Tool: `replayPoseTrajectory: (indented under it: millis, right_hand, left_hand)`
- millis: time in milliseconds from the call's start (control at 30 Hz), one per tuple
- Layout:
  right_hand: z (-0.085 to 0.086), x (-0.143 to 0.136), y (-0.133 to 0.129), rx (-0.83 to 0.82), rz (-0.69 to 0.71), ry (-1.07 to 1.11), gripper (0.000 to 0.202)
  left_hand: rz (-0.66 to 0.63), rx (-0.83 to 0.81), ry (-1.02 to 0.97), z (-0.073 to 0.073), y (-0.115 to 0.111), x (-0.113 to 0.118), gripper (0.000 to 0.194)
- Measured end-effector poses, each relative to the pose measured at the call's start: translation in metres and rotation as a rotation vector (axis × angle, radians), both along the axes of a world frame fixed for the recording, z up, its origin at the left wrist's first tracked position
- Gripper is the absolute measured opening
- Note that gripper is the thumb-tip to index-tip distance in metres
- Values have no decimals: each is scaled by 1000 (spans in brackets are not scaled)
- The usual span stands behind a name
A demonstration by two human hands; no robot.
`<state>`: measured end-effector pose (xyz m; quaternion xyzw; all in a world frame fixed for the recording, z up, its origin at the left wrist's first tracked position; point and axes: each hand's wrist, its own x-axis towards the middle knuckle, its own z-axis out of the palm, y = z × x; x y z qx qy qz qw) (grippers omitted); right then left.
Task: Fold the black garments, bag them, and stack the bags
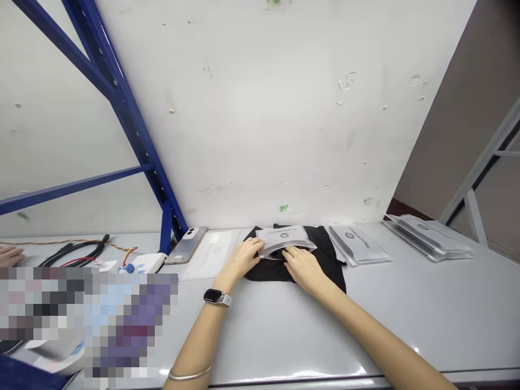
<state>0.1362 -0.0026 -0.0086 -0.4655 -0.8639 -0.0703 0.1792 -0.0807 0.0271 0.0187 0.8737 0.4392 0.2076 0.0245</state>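
Observation:
A frosted plastic bag [298, 234] with dark printed lettering and a round logo lies on a spread of black cloth [325, 253]. Its near edge gapes slightly, showing something black inside. My left hand [244, 258] is closed on the bag's left edge, thumb and fingers pinching it. At the gaping near edge are the bent fingers of my right hand [304, 266]; they grip the bag there, and their tips are partly hidden. A wristband with a dark screen [213, 296] sits on my left wrist.
To the right lie a printed frosted bag [357, 245] and a stack of similar bags [430, 237]. At left are a flat frosted bag [213, 252], a phone [187, 246], cables [81, 254] and a blue metal frame [138, 130]. Another person's hand [10, 255] shows at the far left.

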Motion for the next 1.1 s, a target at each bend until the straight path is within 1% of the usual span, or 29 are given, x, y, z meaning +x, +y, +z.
replayPoseTrajectory:
  millis: [100, 233, 300, 367, 500, 600, 733, 800, 900, 967, 1033, 1100]
  right_hand:
    - [-4, -8, -2, -12, -27, -57, 33]
    - [-18, -12, 8, 1, -49, -63, 41]
    - [-22, -11, 12, 19, -48, -44, 42]
    - [-20, -9, 12, 43, -35, -26, 40]
    - [-9, -8, 4, 92, -7, -5, 31]
    - [-5, -8, -3, 116, 0, -26, 31]
    - [-9, -9, -3, 114, -95, -27, 37]
    - [-10, -10, 0, 87, -140, -12, 38]
    - [-8, -13, 8, -53, -197, 39, 41]
    - [-2, -15, 15, -219, -226, 165, 43]
    - [5, -16, 21, -466, -188, 410, 44]
    - [12, -17, 23, -752, -78, 708, 43]
  left_hand:
    - [-9, 18, 41, 2, 1, 1, 17]
    - [-36, 20, 66, 0, 4, 1, 20]
    - [-44, 22, 62, 0, 5, 1, 21]
    - [-38, 24, 48, 0, 5, 0, 22]
    - [-2, 12, 28, 3, 3, -1, 22]
    - [8, 2, 31, 4, 2, -1, 22]
    - [9, -3, 41, 3, 2, -1, 21]
    - [4, -3, 39, 2, 2, -1, 21]
    - [0, -5, 28, 2, 2, -1, 22]
    - [6, -11, 28, 1, 2, -1, 23]
    - [8, -9, 34, 1, 2, -1, 23]
    - [10, 5, 41, 1, 2, -2, 22]
